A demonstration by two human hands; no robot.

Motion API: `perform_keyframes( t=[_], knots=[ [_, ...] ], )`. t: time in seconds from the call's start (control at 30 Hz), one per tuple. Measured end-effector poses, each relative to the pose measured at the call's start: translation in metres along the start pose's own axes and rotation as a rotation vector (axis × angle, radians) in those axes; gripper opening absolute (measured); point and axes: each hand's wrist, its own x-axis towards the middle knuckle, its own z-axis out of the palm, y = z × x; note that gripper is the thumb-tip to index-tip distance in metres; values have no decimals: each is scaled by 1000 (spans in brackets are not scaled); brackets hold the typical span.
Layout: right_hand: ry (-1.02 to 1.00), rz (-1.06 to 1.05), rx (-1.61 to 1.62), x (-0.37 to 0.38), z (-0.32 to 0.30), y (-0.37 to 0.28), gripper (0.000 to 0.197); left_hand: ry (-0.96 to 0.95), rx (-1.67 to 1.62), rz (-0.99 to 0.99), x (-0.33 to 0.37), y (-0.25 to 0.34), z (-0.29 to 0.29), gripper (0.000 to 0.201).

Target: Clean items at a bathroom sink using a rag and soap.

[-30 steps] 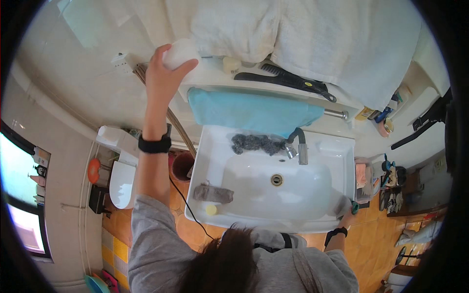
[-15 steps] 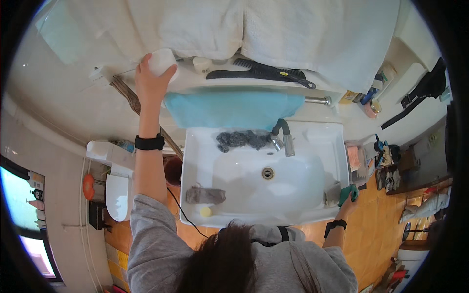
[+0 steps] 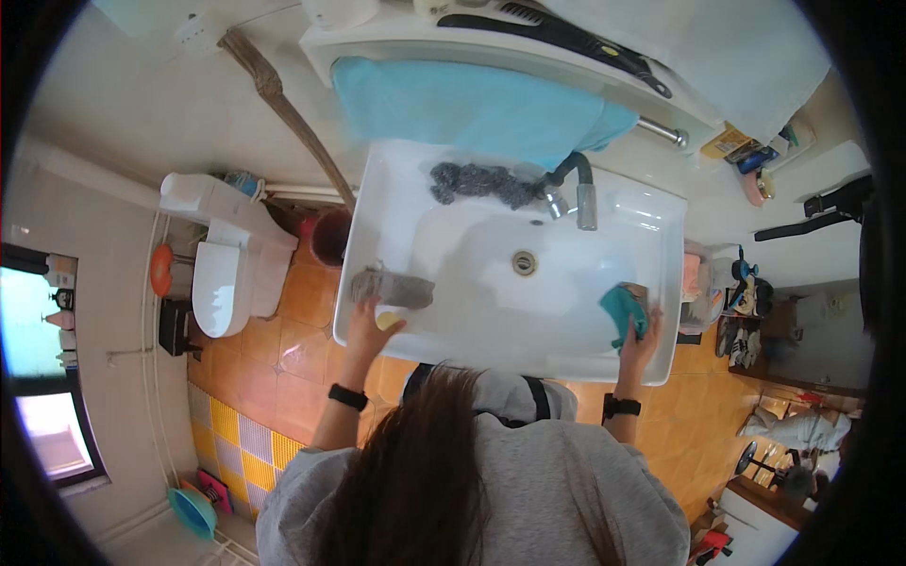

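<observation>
My left hand (image 3: 364,336) is at the washbasin's front left, thumb and fingers apart around a small pale-yellow round piece (image 3: 389,321) that lies there; a firm grip does not show. Just beyond its fingertips lies a grey cloth (image 3: 401,290). A teal cloth (image 3: 620,311) is gripped in my right hand (image 3: 642,347), inside the basin's front right. Partly behind that cloth shows a brownish piece (image 3: 637,294), too small to name. The white washbasin (image 3: 472,325) has a round drain and a dark-necked tap (image 3: 585,203).
A dark grey crumpled mesh (image 3: 481,182) rests on the basin's back ledge. Behind it hangs a light-blue towel (image 3: 462,104) below a shelf with a black comb (image 3: 557,38) and a white container (image 3: 340,11). A toilet (image 3: 219,283) and a wooden stick (image 3: 283,108) stand left.
My left hand has left the white container on the shelf and come down to the basin's front left. My right hand has brought the teal cloth from the rim into the basin. The view has tilted down.
</observation>
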Motion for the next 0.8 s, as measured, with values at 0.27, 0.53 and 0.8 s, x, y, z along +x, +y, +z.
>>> perform_keyframes(
  t=[0.27,0.53,0.8],
  knots=[
    [-559,-33,484,-38,47,-57,39,-60,48,-206,-28,-9,37,66],
    [-759,116,621,-24,36,-97,25,208,-611,90,50,125,-125,55],
    [-818,-21,810,38,-28,-180,31,809,-80,568,197,225,-237,50]
  ],
)
